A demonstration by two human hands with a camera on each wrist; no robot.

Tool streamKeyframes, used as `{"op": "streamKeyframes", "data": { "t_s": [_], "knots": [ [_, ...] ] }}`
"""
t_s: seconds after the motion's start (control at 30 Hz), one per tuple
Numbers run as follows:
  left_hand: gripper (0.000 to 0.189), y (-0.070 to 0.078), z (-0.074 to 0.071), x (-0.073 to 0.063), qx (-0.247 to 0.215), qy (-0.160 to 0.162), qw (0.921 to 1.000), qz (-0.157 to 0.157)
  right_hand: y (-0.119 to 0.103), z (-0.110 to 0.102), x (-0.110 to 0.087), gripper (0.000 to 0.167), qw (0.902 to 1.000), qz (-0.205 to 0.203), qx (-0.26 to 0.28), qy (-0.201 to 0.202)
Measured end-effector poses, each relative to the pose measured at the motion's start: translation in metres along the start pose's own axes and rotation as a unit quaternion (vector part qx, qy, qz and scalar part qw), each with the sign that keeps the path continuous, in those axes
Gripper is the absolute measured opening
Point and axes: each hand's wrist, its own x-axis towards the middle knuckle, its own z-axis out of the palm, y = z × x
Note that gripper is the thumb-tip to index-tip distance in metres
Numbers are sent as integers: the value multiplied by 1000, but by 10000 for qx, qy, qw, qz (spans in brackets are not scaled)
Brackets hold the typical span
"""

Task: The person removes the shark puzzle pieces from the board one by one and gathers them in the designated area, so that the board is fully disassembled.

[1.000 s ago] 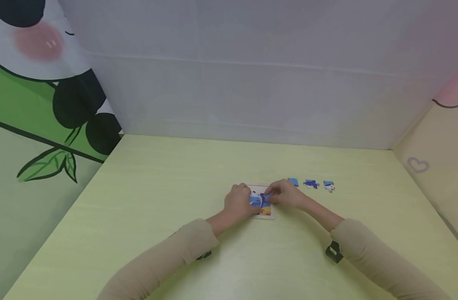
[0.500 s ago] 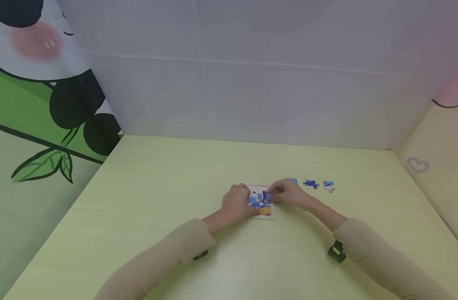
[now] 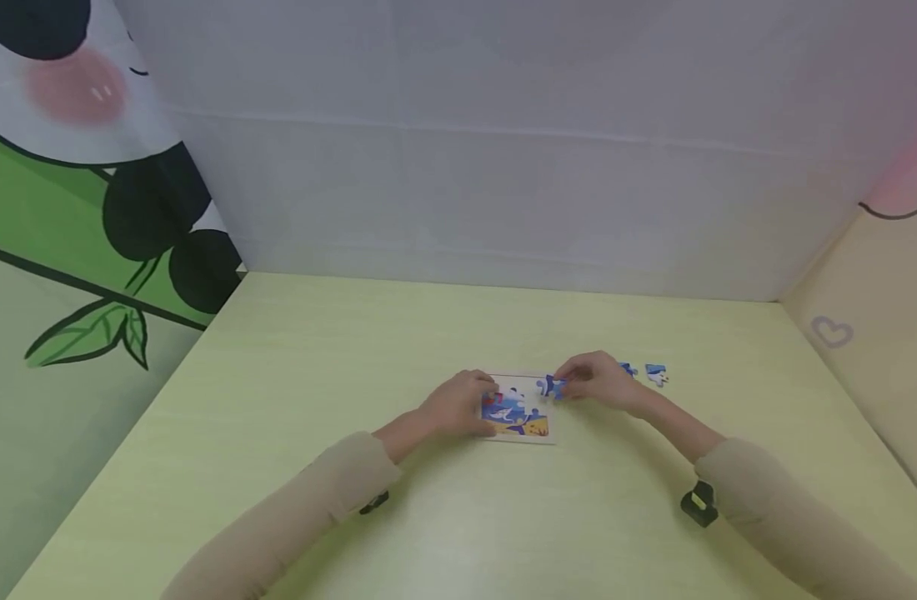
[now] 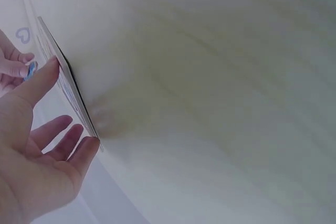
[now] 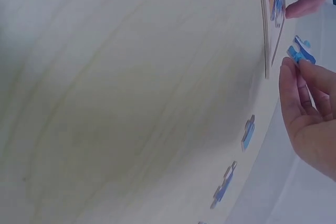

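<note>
A small pale puzzle board lies on the table, its assembled part showing a blue sea picture with orange at the near side. Bare board shows at its upper right. My left hand holds the board at its left side, thumb toward the near edge and fingers toward the far edge. Between thumb and fingertips my right hand pinches a blue and white puzzle piece, raised over the board's upper right corner. In the right wrist view that puzzle piece is apart from the board.
To the right, loose blue puzzle pieces lie in a row: one shows whole, another is partly behind my right hand. The right wrist view shows a further loose piece. A pale wall rises behind the table.
My right hand has lifted the puzzle piece off the assembled part and moved it right, uncovering bare board. My left hand has slid slightly left, showing more of the picture.
</note>
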Motion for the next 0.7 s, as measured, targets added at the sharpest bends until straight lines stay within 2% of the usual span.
{"op": "streamKeyframes", "data": {
  "t_s": [0.4,0.7],
  "knots": [
    [63,-11,1,-13,-143,-84,9999,21,25,-23,-31,19,9996,69,-240,135],
    [62,-12,0,-20,-122,-126,9998,22,35,-20,-43,19,9971,71,-667,358]
  ]
}}
